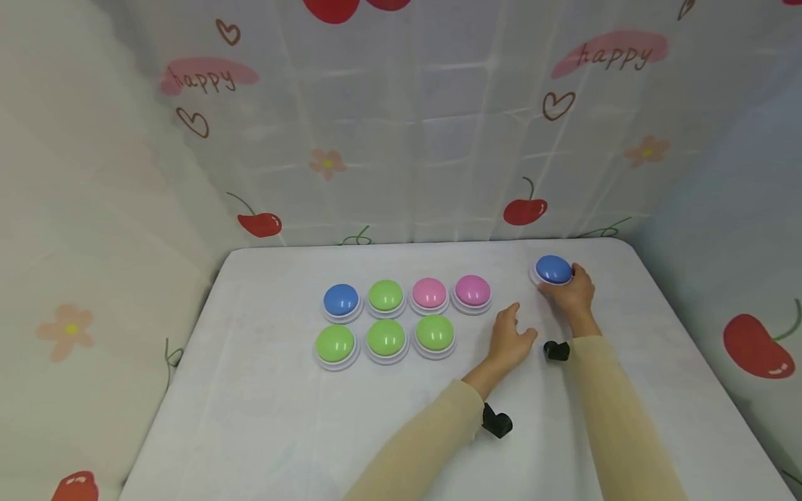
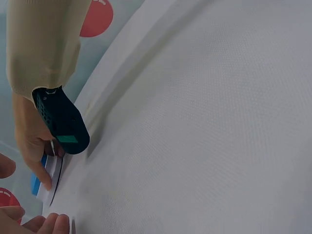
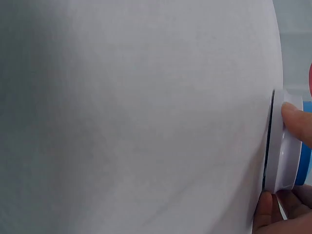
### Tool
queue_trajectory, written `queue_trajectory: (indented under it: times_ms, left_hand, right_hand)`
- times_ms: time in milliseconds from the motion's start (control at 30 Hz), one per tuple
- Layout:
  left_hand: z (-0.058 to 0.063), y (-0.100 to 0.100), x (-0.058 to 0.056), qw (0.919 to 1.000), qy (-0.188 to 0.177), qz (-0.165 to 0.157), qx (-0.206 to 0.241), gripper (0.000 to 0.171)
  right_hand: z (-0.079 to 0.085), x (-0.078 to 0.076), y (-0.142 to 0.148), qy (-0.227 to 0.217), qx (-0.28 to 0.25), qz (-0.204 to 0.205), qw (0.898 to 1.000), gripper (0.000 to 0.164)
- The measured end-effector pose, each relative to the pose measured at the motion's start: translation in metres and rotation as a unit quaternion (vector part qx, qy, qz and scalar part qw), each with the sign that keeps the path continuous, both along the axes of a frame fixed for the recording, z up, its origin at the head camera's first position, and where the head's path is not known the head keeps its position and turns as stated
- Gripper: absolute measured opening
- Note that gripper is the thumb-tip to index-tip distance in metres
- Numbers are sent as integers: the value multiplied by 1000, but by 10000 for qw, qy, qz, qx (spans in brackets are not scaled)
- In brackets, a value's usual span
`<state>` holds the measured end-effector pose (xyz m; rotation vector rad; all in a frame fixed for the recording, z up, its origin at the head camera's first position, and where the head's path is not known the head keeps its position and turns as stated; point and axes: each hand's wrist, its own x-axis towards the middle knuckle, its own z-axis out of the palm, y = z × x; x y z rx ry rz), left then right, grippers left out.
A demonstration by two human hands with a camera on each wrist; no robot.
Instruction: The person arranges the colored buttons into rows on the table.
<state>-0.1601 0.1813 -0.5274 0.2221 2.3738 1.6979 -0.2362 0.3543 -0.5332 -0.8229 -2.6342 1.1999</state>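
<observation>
My right hand (image 1: 573,296) grips a blue dome push button (image 1: 554,269) by its white base, near the table's back right. In the right wrist view, thumb and fingers hold the white rim of the blue button (image 3: 287,146) from opposite sides. My left hand (image 1: 509,341) is held to the left of it and nearer, thumb spread from the fingers, holding nothing. In the left wrist view part of the left hand (image 2: 34,222) shows at the lower left corner, with the right hand (image 2: 34,141) on the button beyond.
Left of my hands stand two rows of buttons. The back row has a blue button (image 1: 341,300), a green one (image 1: 385,296) and two pink ones (image 1: 429,293). Three green buttons (image 1: 386,338) form the front row. A patterned curtain (image 1: 407,139) hangs behind the white table (image 1: 250,417).
</observation>
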Motion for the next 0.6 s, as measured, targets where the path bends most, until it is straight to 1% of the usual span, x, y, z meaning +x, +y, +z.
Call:
queue_trajectory:
  times_ms: [167,300,400,500,600]
  left_hand:
    - [1,-1,-2,9999,-104,74,49,59]
    - [3,-2,-3,9998,-162,58,60,57]
    - [2,-1,-3,10000,-96,17,5,55]
    - [1,-1,-5,9999,117,-26,-96,52]
    - [0,-2,-8,9989,388,-106,-223,52]
  right_hand:
    - [1,1,1,-114,63,45,9999,87]
    - [3,8,1,-136,-92,44,9999,89]
    - [4,20,1,-82,-219,205,9995,91]
    - [7,34,-3,18,-194,501,9986,92]
    - [13,48,-11,227,-131,818,9963,91]
